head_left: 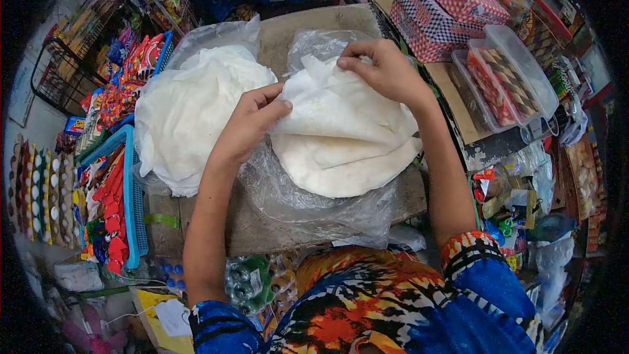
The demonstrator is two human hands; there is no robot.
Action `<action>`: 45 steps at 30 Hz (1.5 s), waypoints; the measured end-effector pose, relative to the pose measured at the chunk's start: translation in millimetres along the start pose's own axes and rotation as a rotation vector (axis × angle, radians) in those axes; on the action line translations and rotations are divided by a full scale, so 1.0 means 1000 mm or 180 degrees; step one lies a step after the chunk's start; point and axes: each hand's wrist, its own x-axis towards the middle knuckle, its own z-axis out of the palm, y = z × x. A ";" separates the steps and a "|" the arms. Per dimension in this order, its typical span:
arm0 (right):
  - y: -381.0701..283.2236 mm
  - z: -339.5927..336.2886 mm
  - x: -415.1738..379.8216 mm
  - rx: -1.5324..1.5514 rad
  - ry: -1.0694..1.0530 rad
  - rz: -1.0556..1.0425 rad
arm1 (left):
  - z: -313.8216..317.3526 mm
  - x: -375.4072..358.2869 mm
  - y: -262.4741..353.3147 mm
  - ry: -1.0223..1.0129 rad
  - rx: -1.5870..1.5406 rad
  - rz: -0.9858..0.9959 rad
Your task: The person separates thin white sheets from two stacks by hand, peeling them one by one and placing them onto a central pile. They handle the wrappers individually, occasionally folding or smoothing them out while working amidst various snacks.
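Note:
My left hand [252, 118] pinches the left edge of a thin, white spring roll wrapper [347, 108] between thumb and fingers. At the wrapper's upper edge, my right hand [386, 71] is closed in a pinch too. The lifted wrapper folds over a round stack of wrappers [347, 174], whose front edge shows below it. Under that stack lies a clear plastic bag [301, 206]. To the left, beside my left hand, a loose, ruffled pile of wrappers [196, 111] rests on another plastic sheet [229, 34].
Everything lies on a worn wooden board [282, 33]. Blue baskets [134, 196] of packaged snacks stand at left, near egg trays [42, 190]. Checkered boxes [436, 19] and a clear plastic container [504, 85] sit at right. Plastic bottles [252, 282] are below the front edge.

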 end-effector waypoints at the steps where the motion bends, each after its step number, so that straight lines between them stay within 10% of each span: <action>1: 0.006 0.000 0.001 0.0000 0.0011 0.0000 | 0.000 0.000 0.000 -0.0006 0.0008 0.0003; 7: 0.025 0.000 0.003 -0.0301 0.0643 0.0549 | 0.000 0.000 0.001 -0.0055 -0.0144 0.0163; 14: -0.003 0.007 -0.001 0.0778 -0.1135 0.0814 | 0.000 0.001 -0.004 -0.0078 -0.0268 -0.0016; 23: -0.014 0.016 -0.002 0.2697 -0.0633 0.0914 | 0.004 -0.001 -0.002 -0.0078 -0.0350 0.0293; 28: -0.015 0.016 -0.001 0.1889 -0.1403 0.0694 | 0.000 -0.003 0.002 -0.0027 -0.0218 0.0305; 38: -0.030 0.032 0.000 0.2153 -0.0527 -0.0182 | 0.017 -0.005 0.011 0.0321 0.0534 0.0680; 45: 0.026 -0.015 0.005 0.1969 0.0980 0.0746 | -0.050 -0.006 0.029 0.1347 0.0558 0.0797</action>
